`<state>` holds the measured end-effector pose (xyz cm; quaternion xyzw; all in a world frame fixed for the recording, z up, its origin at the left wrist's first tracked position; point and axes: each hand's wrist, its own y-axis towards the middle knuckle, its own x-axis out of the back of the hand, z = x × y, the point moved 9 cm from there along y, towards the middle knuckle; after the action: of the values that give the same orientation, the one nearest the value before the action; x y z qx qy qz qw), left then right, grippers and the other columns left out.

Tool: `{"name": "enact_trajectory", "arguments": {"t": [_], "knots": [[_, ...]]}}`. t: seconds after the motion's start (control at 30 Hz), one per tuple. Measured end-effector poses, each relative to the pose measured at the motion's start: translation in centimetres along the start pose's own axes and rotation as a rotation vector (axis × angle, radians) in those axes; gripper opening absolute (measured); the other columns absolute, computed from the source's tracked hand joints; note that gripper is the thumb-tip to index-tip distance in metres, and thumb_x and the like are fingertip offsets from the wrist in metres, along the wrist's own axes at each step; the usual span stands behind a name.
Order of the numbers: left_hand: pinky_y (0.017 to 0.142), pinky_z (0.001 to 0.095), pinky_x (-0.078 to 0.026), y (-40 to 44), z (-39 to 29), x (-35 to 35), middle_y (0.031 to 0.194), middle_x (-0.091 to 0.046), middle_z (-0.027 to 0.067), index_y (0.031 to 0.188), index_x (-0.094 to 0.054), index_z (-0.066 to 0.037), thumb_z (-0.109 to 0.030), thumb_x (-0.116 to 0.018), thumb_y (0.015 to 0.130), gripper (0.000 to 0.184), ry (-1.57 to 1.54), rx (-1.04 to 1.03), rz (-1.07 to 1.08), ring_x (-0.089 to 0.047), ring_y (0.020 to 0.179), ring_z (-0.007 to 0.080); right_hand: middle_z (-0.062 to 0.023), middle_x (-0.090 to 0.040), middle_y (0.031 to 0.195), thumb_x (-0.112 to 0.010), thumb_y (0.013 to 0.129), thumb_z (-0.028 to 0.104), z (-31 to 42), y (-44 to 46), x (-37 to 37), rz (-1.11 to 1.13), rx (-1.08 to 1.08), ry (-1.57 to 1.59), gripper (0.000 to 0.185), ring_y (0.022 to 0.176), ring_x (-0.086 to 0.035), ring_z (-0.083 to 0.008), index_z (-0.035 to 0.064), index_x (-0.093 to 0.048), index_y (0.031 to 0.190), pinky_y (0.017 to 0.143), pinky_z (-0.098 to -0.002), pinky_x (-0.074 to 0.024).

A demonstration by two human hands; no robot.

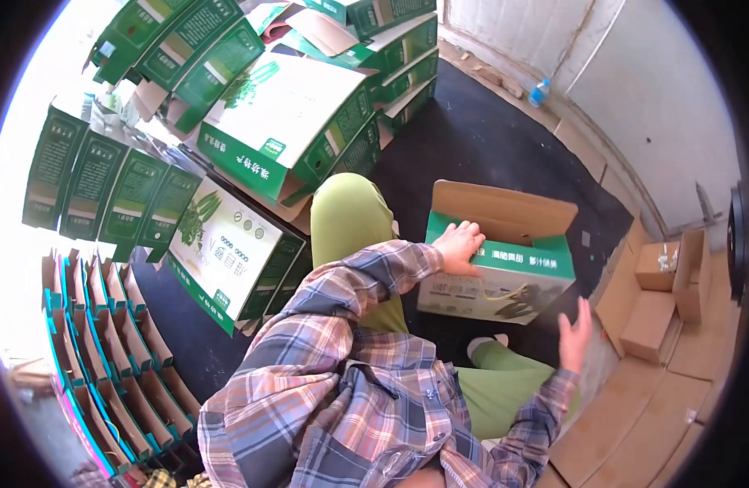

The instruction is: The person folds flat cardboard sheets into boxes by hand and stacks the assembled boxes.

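Around one green-and-white carton [495, 289], dark mat [488, 138], open stretch behind, edge to the right. Left hand [459, 246] laid on the carton's left upper part, fingers close together, pinching or only resting: cannot tell. Right hand [574, 340] beyond its right end, apart, thumb spread from fingers. Far behind the carton, one plastic bottle [539, 93].

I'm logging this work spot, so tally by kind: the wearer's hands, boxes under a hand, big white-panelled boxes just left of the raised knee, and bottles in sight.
Hands (left hand, right hand): 2
Box under the left hand: 1
White-panelled boxes left of the raised knee: 2
Bottle: 1
Total: 6
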<state>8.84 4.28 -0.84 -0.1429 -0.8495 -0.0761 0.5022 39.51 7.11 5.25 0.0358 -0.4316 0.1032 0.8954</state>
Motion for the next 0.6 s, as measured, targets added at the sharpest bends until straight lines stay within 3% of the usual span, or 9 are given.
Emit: {"name": "enact_trajectory", "arguments": {"t": [0.03, 0.07, 0.27, 0.33, 0.4, 0.5, 0.53, 0.57, 0.6], "knots": [[0.089, 0.0408, -0.036, 0.2, 1.0, 0.6, 0.106, -0.047, 0.0152, 0.118, -0.051, -0.001, -0.044, -0.073, 0.064, 0.073, -0.113, 0.101, -0.047, -0.043, 0.107, 0.0301, -0.0144, -0.038, 0.140, -0.060, 0.083, 0.011, -2.0, 0.1, 1.5, -0.069, 0.094, 0.049, 0.054, 0.129, -0.036, -0.0259, 0.0021, -0.043, 0.133, 0.103, -0.0355, -0.0322], [0.090, 0.0417, -0.036, 0.1, 2.0, 0.8, 0.107, -0.047, 0.0160, 0.119, -0.051, 0.000, -0.045, -0.073, 0.064, 0.074, -0.230, 0.203, -0.091, -0.042, 0.108, 0.0311, -0.0137, -0.044, 0.135, -0.059, 0.084, 0.009, -1.7, -0.3, 3.3, -0.107, -0.033, 0.144, 0.051, 0.127, -0.039, -0.0253, 0.0004, -0.045, 0.132, 0.103, -0.0360, -0.0318], [0.094, 0.0409, -0.037, -1.0, 4.2, 8.9, 0.108, -0.046, 0.0202, 0.117, -0.053, 0.002, -0.054, -0.072, 0.064, 0.079, -0.716, 0.320, -0.487, -0.043, 0.107, 0.0330, -0.0123, -0.051, 0.130, -0.057, 0.087, 0.014, -8.7, -1.9, 7.8, -0.187, -0.148, 0.185, 0.047, 0.121, -0.046, -0.0230, 0.0037, -0.046, 0.132, 0.097, -0.0327, -0.0375], [0.092, 0.0346, -0.039, -3.0, 4.9, 13.4, 0.106, -0.048, 0.0161, 0.118, -0.051, 0.004, -0.047, -0.074, 0.069, 0.074, -0.833, 0.314, -0.703, -0.047, 0.105, 0.0248, -0.0103, -0.050, 0.132, -0.055, 0.090, 0.020, -10.8, -2.6, 7.6, -0.201, -0.368, 0.313, 0.044, 0.120, -0.046, -0.0192, 0.0072, -0.047, 0.132, 0.091, -0.0308, -0.0409], [0.092, 0.0344, -0.040, -5.8, 5.3, 17.9, 0.110, -0.048, 0.0164, 0.118, -0.049, 0.009, -0.043, -0.074, 0.072, 0.074, -1.075, 0.247, -0.869, -0.048, 0.105, 0.0231, -0.0089, -0.050, 0.131, -0.055, 0.091, 0.021, -10.0, -2.4, 7.1, -0.186, -0.370, 0.336, 0.043, 0.118, -0.047, -0.0171, 0.0081, -0.047, 0.131, 0.088, -0.0309, -0.0418], [0.083, 0.0272, -0.044, -12.6, 3.9, 25.4, 0.095, -0.058, 0.0033, 0.106, -0.057, 0.000, -0.032, -0.066, 0.084, 0.040, -1.295, 0.144, -0.987, -0.054, 0.087, 0.0132, -0.0064, -0.051, 0.131, -0.053, 0.092, 0.024, -9.3, -1.8, 6.4, -0.149, -0.376, 0.350, 0.043, 0.114, -0.049, -0.0145, 0.0094, -0.047, 0.132, 0.084, -0.0313, -0.0430], [0.082, 0.0272, -0.044, -14.2, 6.6, 24.9, 0.094, -0.059, 0.0030, 0.104, -0.057, -0.002, -0.030, -0.062, 0.086, 0.034, -1.511, 0.161, -0.980, -0.055, 0.086, 0.0122, -0.0053, -0.051, 0.131, -0.052, 0.092, 0.025, -9.2, -1.6, 6.2, -0.138, -0.380, 0.347, 0.043, 0.113, -0.050, -0.0140, 0.0099, -0.047, 0.132, 0.083, -0.0315, -0.0434], [0.082, 0.0295, -0.046, -17.7, 7.1, 26.7, 0.098, -0.061, 0.0061, 0.110, -0.056, -0.001, -0.031, -0.059, 0.088, 0.037, -1.507, 0.175, -1.106, -0.058, 0.087, 0.0150, -0.0053, -0.051, 0.131, -0.052, 0.092, 0.025, -9.1, -1.3, 6.1, -0.129, -0.373, 0.351, 0.043, 0.113, -0.050, -0.0140, 0.0099, -0.047, 0.132, 0.083, -0.0315, -0.0434], [0.084, 0.0322, -0.049, -19.3, 2.4, 29.7, 0.103, -0.062, 0.0094, 0.115, -0.054, -0.001, -0.034, -0.055, 0.090, 0.041, -1.647, 0.067, -1.046, -0.061, 0.090, 0.0192, -0.0049, -0.052, 0.130, -0.052, 0.092, 0.025, -9.2, -1.1, 6.1, -0.114, -0.369, 0.330, 0.042, 0.112, -0.050, -0.0134, 0.0103, -0.047, 0.132, 0.081, -0.0311, -0.0433]]}}
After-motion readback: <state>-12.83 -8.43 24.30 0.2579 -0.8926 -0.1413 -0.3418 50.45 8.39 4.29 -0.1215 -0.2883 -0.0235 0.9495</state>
